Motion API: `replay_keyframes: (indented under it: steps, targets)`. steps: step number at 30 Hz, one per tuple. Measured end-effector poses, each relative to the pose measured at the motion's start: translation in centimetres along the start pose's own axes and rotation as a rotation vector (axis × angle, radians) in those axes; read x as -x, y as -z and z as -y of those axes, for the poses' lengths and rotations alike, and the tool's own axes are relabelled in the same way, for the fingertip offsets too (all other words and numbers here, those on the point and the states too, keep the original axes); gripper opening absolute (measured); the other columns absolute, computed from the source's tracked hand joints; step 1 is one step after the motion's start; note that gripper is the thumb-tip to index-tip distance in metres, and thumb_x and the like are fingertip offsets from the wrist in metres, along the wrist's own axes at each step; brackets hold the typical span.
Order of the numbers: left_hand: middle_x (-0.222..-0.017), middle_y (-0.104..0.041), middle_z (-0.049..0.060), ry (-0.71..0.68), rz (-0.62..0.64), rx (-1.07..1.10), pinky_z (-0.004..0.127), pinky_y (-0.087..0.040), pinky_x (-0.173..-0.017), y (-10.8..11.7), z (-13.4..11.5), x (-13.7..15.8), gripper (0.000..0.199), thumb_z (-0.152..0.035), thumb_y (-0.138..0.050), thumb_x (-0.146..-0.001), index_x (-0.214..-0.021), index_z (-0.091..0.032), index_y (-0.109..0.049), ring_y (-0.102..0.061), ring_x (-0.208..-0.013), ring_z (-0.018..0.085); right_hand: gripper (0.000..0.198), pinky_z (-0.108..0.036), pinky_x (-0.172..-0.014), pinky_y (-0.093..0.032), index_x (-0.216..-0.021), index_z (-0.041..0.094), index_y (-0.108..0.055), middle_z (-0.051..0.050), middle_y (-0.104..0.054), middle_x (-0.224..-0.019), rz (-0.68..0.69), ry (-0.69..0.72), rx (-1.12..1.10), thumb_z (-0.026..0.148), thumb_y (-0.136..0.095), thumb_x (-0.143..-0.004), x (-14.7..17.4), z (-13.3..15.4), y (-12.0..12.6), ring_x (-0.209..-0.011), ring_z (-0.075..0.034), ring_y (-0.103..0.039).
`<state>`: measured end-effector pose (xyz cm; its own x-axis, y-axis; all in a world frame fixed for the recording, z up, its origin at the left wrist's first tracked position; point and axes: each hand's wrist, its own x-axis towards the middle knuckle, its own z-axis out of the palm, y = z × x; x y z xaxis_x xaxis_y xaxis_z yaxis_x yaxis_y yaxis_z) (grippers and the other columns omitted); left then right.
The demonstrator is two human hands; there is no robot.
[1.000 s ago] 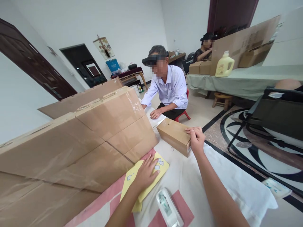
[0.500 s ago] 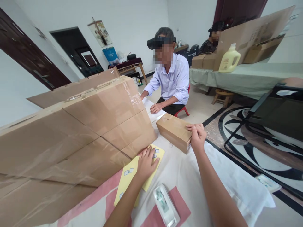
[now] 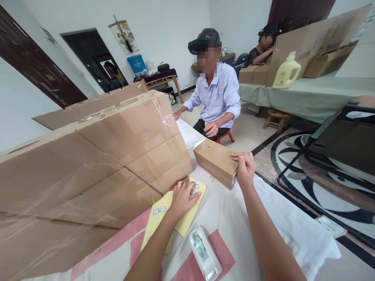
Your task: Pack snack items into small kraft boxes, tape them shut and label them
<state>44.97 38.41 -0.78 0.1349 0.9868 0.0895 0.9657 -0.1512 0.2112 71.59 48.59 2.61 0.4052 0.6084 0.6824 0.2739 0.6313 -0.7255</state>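
Observation:
My left hand (image 3: 184, 199) lies on a yellow sheet (image 3: 191, 216) with blue-outlined shapes, beside the large taped cardboard panel. Its thumb is stretched out and its fingers are slightly bent, with the tips partly hidden. My right hand (image 3: 245, 168) grips the near right end of a small closed cardboard box (image 3: 215, 158), fingers on the top edge. That box lies on the white-and-pink cloth. Between my forearms, nearer to me, sits a white tape-dispenser-like device (image 3: 205, 253) with a clear, greenish window.
Large taped cardboard (image 3: 96, 179) stands like a wall on the left. A person (image 3: 215, 91) in a light shirt sits across the cloth (image 3: 216, 203). Behind, a yellow jug (image 3: 286, 72) and cartons stand on a green-covered table (image 3: 322, 93). A black-framed chair (image 3: 336, 148) is at right.
My left hand has shifted slightly and its fingers are more bent; the yellow sheet sits a little further right. The seated person's hand has lifted. My right hand stays on the box.

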Motion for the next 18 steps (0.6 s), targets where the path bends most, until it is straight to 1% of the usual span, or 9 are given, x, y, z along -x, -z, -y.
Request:
replay_keyframes:
  steps: [3,6,11,13,15,18]
  targets:
    - [-0.156,-0.046,0.009,0.028,-0.012,-0.027,0.05,-0.039,-0.105,-0.5,-0.5,-0.3,0.045,-0.053,-0.054,-0.094,-0.133,-0.031,-0.059,-0.046,-0.131,0.035,0.035,-0.041,-0.084,-0.048,-0.066,0.022,-0.071,-0.003,-0.076,-0.079,0.002,0.006,0.0,0.027,-0.053,-0.096,0.0,0.0,0.0,-0.084,-0.022,-0.063]
    - [-0.158,-0.043,0.012,0.069,-0.03,-0.047,0.053,-0.036,-0.109,-1.3,-1.0,-0.4,0.054,-0.055,-0.044,-0.098,-0.146,-0.03,-0.051,-0.042,-0.136,0.037,0.034,-0.041,-0.085,-0.048,-0.067,0.022,-0.071,-0.003,-0.076,-0.08,0.004,0.009,0.001,0.027,-0.053,-0.096,0.0,0.0,0.1,-0.084,-0.021,-0.063]
    - [-0.15,-0.049,0.017,0.112,-0.054,-0.063,0.055,-0.033,-0.111,-1.9,-1.1,-0.6,0.061,-0.055,-0.04,-0.1,-0.152,-0.024,-0.044,-0.046,-0.134,0.037,0.035,-0.041,-0.086,-0.048,-0.067,0.022,-0.071,-0.003,-0.076,-0.08,0.004,0.001,0.005,0.028,-0.053,-0.096,0.0,-0.1,0.0,-0.085,-0.022,-0.064]
    - [-0.152,-0.05,0.017,0.112,-0.048,-0.057,0.056,-0.031,-0.113,-1.6,-1.1,-0.5,0.062,-0.054,-0.039,-0.1,-0.154,-0.023,-0.04,-0.045,-0.136,0.036,0.035,-0.041,-0.086,-0.049,-0.067,0.022,-0.072,-0.003,-0.076,-0.08,0.003,-0.004,0.006,0.028,-0.053,-0.096,0.1,-0.1,0.0,-0.085,-0.022,-0.065]
    - [-0.157,-0.045,0.014,0.098,-0.036,-0.043,0.055,-0.03,-0.115,-1.0,-1.1,-0.1,0.06,-0.051,-0.04,-0.101,-0.155,-0.025,-0.038,-0.042,-0.142,0.033,0.035,-0.041,-0.086,-0.049,-0.067,0.022,-0.071,-0.003,-0.076,-0.08,-0.003,-0.007,0.009,0.028,-0.053,-0.096,0.1,-0.1,-0.1,-0.085,-0.021,-0.065]
    - [-0.162,-0.04,0.01,0.071,-0.04,-0.019,0.051,-0.032,-0.115,0.6,-0.3,2.3,0.055,-0.045,-0.038,-0.102,-0.154,-0.027,-0.039,-0.038,-0.146,0.029,0.036,-0.041,-0.088,-0.049,-0.069,0.022,-0.071,-0.004,-0.076,-0.081,-0.006,0.0,0.035,0.029,-0.051,-0.098,0.3,-0.3,-0.2,-0.087,-0.022,-0.065]
